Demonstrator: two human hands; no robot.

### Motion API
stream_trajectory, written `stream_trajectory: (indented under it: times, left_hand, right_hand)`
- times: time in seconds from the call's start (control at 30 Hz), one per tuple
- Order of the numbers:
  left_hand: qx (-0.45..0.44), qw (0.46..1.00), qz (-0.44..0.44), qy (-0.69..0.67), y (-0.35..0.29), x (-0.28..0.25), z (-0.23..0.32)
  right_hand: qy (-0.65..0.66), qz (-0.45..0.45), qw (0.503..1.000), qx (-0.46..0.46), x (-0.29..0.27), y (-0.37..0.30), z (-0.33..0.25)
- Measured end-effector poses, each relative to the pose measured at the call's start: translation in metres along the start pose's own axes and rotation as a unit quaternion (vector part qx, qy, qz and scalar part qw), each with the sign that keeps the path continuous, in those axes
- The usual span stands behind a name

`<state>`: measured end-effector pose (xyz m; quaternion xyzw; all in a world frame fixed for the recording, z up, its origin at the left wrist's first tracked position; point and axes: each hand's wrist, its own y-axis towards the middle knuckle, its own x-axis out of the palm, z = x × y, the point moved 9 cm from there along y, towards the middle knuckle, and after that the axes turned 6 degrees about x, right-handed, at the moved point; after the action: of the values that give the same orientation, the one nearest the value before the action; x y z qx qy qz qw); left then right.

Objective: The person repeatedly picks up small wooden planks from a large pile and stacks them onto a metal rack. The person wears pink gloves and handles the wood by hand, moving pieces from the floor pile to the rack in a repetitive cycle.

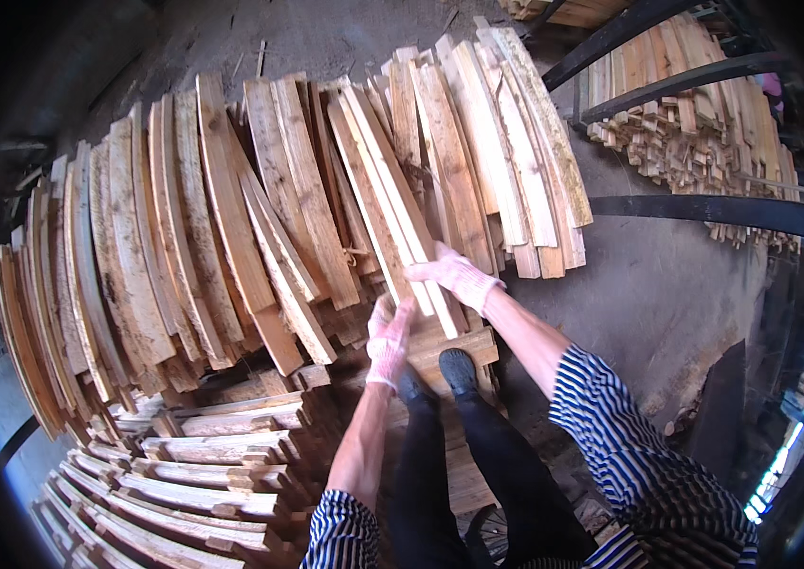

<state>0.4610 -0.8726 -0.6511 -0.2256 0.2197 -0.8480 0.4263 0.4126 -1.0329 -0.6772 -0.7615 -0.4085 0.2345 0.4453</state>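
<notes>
Pale boards (388, 190) lie on top of a long row of rough timber (169, 218), ahead of both hands and up-left of the right one. Long axis runs away from the body, leaning left at the far end; the near ends point down toward the feet.

Right hand (459, 278), in a pinkish glove, is the nearer: it lies across the boards short of their near ends, fingers toward the left. Left hand (388, 339), gloved likewise, is lower, just left of those ends, fingers pointing up. Blurred; cannot tell whether either hand is closed on wood.

Surface: uneven, boards side by side, some overlapping or askew. Lower left, another stack (217, 474) with short cross pieces between layers. Dark shoes (459, 368) by a crosswise plank (473, 349).

Room: grey floor (648, 284), dark metal bars (720, 211) at right, further timber pile (677, 81) beyond.
</notes>
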Motion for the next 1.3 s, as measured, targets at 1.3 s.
stream_trajectory:
  times: [1.3]
  left_hand:
    - [-0.185,0.891,0.035,-0.412,-0.194,-0.036,0.030]
  right_hand:
    - [-0.288,0.073,0.954,-0.046,-0.019,-0.010,-0.083]
